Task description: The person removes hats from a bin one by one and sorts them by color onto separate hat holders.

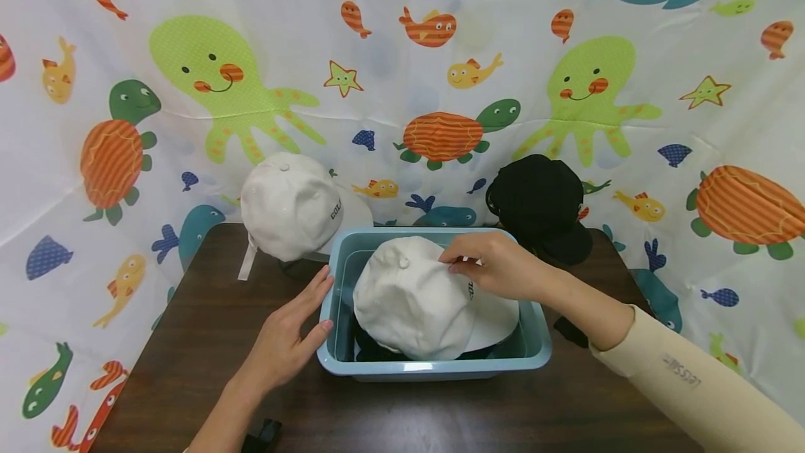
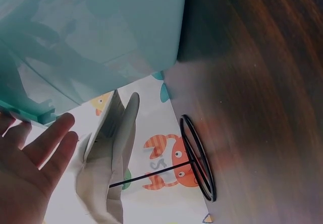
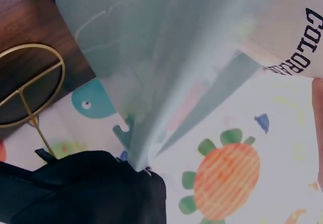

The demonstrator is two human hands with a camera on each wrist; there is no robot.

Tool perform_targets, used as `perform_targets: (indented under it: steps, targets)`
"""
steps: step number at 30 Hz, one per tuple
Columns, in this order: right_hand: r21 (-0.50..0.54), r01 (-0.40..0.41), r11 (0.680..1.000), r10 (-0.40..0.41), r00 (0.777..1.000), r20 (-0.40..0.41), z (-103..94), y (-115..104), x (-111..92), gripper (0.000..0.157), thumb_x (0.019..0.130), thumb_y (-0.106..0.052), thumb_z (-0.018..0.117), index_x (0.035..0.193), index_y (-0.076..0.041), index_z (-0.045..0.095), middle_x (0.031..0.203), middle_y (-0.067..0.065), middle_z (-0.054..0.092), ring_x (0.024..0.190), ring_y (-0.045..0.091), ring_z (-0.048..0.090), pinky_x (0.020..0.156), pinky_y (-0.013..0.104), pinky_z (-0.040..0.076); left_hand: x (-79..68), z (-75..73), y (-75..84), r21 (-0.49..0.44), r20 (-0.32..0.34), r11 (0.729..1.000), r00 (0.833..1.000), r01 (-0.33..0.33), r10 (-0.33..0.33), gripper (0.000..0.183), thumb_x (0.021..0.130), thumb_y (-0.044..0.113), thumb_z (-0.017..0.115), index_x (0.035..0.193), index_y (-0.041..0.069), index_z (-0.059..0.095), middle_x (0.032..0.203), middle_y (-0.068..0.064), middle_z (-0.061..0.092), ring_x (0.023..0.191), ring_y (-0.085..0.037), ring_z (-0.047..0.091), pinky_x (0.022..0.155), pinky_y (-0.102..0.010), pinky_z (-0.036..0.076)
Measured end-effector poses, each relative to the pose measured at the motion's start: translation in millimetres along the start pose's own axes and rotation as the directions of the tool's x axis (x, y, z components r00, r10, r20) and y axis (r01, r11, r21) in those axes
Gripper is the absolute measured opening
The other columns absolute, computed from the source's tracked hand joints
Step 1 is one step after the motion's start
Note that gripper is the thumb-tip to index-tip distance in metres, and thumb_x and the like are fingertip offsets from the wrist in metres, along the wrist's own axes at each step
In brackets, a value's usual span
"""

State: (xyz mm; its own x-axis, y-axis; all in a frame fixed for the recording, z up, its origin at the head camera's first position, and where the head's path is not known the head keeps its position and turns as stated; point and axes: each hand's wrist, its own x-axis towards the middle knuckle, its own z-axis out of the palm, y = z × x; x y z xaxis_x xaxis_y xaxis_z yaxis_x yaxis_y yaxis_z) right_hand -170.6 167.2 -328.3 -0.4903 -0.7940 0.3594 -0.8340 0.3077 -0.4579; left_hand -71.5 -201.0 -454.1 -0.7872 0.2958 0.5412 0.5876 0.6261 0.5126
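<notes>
A white baseball cap (image 1: 409,299) with dark lettering lies crown up in a light blue plastic bin (image 1: 434,368), its brim toward the right. My right hand (image 1: 499,265) comes over the bin's right side and pinches the front of the cap's crown between thumb and fingers. Under that cap, something black (image 1: 372,349) shows inside the bin, mostly hidden. With fingers spread and nearly straight, my left hand (image 1: 291,341) touches the bin's left rim. The right wrist view catches the cap's lettering (image 3: 300,47) beside the bin wall.
Behind the bin at left, another white cap (image 1: 289,208) hangs on a black wire stand (image 2: 197,158). A black cap (image 1: 537,201) sits back right on a gold wire stand (image 3: 63,70). The dark wooden table (image 1: 402,418) meets a sea-animal printed cloth (image 1: 390,96). A small black object (image 1: 264,433) lies front left.
</notes>
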Motion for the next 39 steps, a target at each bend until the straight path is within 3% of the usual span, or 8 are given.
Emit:
perform_targets:
  steps: [8,21,39]
  targets:
    - [-0.017,0.005,1.0,-0.006,0.999,-0.036,-9.2,-2.0,3.1,0.031,0.083,0.016,0.078,0.105,-0.005,0.08,0.101,0.001,0.077,0.088,0.019,0.071,0.076,0.031,0.062,-1.8,0.9,-1.9,-0.003,0.01,1.0,1.0,0.029,-0.029,0.065,0.095,0.012,0.068,0.158,0.011,0.048,0.164,-0.005,0.042,0.145,-0.022,0.048,0.115,-0.013,0.026]
    - [-0.048,0.009,0.999,-0.014,0.994,-0.106,-23.9,-6.5,6.7,0.031,0.083,0.017,0.077,0.104,-0.004,0.079,0.1,0.0,0.076,0.084,0.013,0.069,0.072,0.031,0.061,-1.6,0.7,-1.1,-0.013,0.003,1.0,1.0,0.022,-0.022,0.066,0.095,0.012,0.069,0.158,0.011,0.048,0.164,-0.006,0.043,0.145,-0.021,0.048,0.115,-0.013,0.026]
    - [-0.066,0.007,0.998,-0.017,0.989,-0.149,-48.3,-17.2,27.7,0.026,0.085,0.014,0.078,0.101,-0.008,0.078,0.097,-0.003,0.075,0.081,0.013,0.069,0.071,0.033,0.061,0.0,0.0,-2.2,-0.013,0.01,0.999,0.999,0.039,-0.039,0.066,0.095,0.012,0.069,0.158,0.012,0.049,0.164,-0.005,0.043,0.143,-0.027,0.051,0.113,-0.014,0.027]
